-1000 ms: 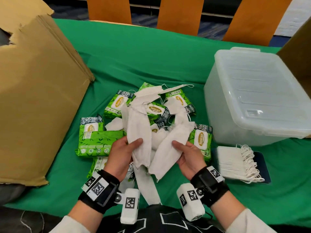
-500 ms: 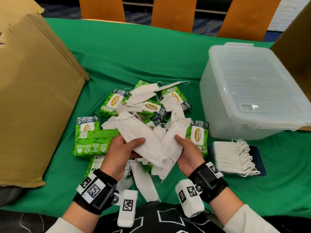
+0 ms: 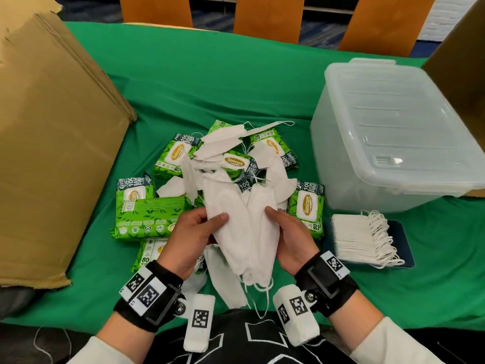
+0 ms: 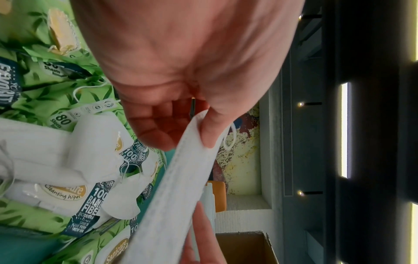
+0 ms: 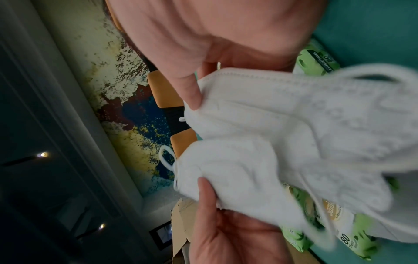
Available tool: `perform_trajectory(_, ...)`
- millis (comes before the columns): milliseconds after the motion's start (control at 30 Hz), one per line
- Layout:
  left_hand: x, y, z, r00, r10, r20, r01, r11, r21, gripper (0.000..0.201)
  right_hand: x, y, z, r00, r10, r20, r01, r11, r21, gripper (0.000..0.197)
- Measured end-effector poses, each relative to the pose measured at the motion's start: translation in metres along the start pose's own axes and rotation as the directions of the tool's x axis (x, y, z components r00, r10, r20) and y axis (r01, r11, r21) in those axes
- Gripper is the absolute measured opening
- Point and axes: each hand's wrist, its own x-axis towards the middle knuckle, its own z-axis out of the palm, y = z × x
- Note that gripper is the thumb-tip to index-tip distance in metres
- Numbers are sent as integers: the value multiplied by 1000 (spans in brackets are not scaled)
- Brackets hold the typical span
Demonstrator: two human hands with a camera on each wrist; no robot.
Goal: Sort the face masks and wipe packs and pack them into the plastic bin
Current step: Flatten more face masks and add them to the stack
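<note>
Both hands hold a bunch of white face masks [image 3: 246, 232] above the near edge of the table. My left hand [image 3: 199, 229] pinches the left mask with the thumb on top, seen close in the left wrist view as a white mask [image 4: 181, 178]. My right hand [image 3: 286, 232] grips the right side of the bunch, seen as white masks [image 5: 282, 134] in the right wrist view. Several green wipe packs [image 3: 149, 216] lie in a heap behind the hands with more loose masks [image 3: 223, 143] on top. The clear plastic bin [image 3: 393, 137], lid on, stands at the right.
A neat stack of masks [image 3: 357, 237] lies on a dark pad [image 3: 404, 243] in front of the bin. A large cardboard box [image 3: 52, 127] stands at the left and another cardboard box [image 3: 462, 61] behind the bin. Orange chair backs [image 3: 267, 17] line the far side of the green tablecloth [image 3: 210, 82].
The two hands have drawn the separate masks together into one bunch and pulled it a little nearer the body.
</note>
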Motion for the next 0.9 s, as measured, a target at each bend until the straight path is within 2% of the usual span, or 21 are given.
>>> perform_trajectory(133,-2,1,3,997,72,34,-72,997,3,32,-2,0,2,1000,-2,-6,2,1000,-25,31)
perform_trajectory(333,2,-4,5,996,71,52,-76,992,99,35,-7,-1,7,999,25,41,-24,1000,-17,29)
perform_trajectory(433,5,-10,9,997,55,50,-63,984,164,24,-7,1,10,997,36,71,-36,999,0,32)
perform_trajectory(500,7,-12,9,998,56,42,-62,986,154,24,-5,1,11,996,46,78,-47,999,8,33)
perform_trajectory(633,11,-13,8,999,36,25,-39,993,113,28,-6,1,10,994,62,85,-63,998,15,36)
perform_trajectory(767,13,-18,9,999,-28,22,26,995,97,39,-6,2,12,991,79,106,-89,992,86,38)
perform_trajectory(900,15,-22,11,995,-97,21,96,995,13,45,-4,3,13,991,89,102,-102,985,139,46)
